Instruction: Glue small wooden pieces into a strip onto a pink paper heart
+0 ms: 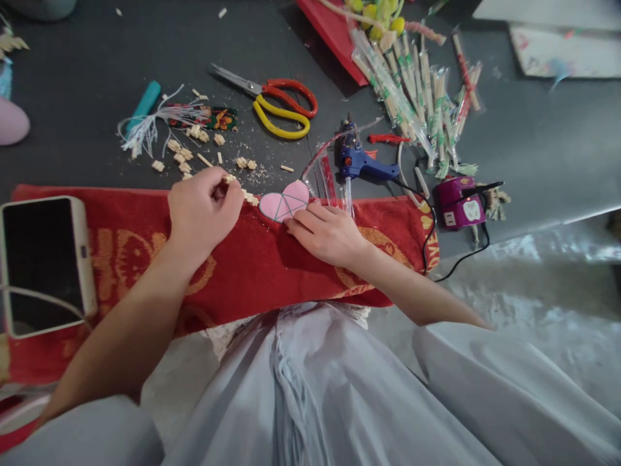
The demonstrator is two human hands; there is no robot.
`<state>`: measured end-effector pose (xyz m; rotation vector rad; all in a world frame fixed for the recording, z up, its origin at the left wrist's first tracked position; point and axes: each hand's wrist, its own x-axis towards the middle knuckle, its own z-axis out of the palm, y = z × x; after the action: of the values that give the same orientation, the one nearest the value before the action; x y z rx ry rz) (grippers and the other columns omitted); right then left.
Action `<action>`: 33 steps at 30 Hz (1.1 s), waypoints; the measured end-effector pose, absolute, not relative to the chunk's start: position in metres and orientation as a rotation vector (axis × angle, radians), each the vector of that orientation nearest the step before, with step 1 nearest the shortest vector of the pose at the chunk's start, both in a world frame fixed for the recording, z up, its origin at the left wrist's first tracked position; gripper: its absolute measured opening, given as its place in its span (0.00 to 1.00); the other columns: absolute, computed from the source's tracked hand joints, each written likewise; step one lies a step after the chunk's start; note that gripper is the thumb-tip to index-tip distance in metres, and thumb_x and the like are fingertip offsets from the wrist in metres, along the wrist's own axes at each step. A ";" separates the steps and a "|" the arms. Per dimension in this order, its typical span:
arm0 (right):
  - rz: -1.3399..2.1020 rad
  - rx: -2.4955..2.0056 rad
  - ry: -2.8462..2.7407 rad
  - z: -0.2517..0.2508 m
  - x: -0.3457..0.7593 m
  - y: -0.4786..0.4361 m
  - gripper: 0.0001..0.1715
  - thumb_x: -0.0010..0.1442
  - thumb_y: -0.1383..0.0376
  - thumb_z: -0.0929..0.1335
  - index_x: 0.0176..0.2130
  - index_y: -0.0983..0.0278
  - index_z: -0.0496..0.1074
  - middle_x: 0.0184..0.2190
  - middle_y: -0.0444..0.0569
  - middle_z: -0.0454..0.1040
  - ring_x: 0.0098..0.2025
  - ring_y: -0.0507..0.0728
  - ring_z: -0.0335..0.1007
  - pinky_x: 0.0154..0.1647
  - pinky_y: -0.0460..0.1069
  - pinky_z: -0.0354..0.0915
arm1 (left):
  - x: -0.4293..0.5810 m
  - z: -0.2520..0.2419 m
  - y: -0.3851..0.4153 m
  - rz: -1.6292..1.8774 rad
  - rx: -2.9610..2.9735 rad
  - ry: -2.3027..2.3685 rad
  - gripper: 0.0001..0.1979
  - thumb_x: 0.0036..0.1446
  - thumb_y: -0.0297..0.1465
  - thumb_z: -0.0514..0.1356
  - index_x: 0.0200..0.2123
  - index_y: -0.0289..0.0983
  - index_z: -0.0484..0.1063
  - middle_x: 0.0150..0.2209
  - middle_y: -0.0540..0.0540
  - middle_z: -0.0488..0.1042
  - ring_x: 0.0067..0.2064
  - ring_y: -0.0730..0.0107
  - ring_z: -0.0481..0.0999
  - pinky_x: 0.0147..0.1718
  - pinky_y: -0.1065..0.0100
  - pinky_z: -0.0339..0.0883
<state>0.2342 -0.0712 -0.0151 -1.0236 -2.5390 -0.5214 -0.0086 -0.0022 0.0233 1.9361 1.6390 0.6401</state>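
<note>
My left hand [206, 202] is closed in a pinch, with a small pale wood-coloured piece [229, 179] showing at its fingertips. Another pale knobbly piece [250, 198] lies between this hand and a pink heart [285, 200] crossed by dark lines. My right hand [326, 233] has its fingers bent together on the heart's lower right edge, holding it; the thumb is hidden. Both hands are over a folded red towel [262, 272] with gold patterns. Just past the heart lie a blue glue gun [366, 163] and clear wrappers.
Scissors [286, 107] with red and yellow handles lie beyond the hands, near scattered pale pieces [179, 152] and a white tassel [155, 126]. Wrapped sticks [417, 90] and a purple power adapter [458, 204] with black cables are at right. A phone-like device [43, 265] rests at left.
</note>
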 end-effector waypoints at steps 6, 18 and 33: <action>-0.362 -1.099 -2.597 -0.009 0.242 -0.069 0.20 0.80 0.70 0.63 0.45 0.64 0.84 0.40 0.50 0.85 0.42 0.56 0.72 0.37 0.53 0.62 | -0.007 0.025 -0.003 0.619 1.925 1.651 0.19 0.65 0.35 0.58 0.23 0.42 0.54 0.23 0.51 0.55 0.28 0.64 0.58 0.33 0.59 0.47; -0.444 -1.083 -2.577 -0.005 0.234 -0.049 0.25 0.79 0.74 0.61 0.40 0.63 0.83 0.33 0.50 0.81 0.37 0.55 0.68 0.32 0.54 0.54 | -0.010 0.022 0.000 0.877 1.860 1.618 0.19 0.65 0.31 0.57 0.23 0.42 0.53 0.24 0.53 0.53 0.30 0.71 0.55 0.32 0.62 0.47; 0.059 -1.345 -2.798 0.014 0.180 -0.010 0.27 0.77 0.76 0.58 0.45 0.67 0.84 0.43 0.59 0.83 0.51 0.61 0.72 0.41 0.53 0.62 | -0.013 0.010 0.009 0.873 1.778 1.674 0.22 0.68 0.31 0.58 0.23 0.42 0.52 0.24 0.54 0.50 0.29 0.70 0.54 0.33 0.60 0.46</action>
<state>0.1797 -0.0099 0.0140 -1.3446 -2.7976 0.0593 -0.0135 0.0089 0.0099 1.7777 1.6743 0.8734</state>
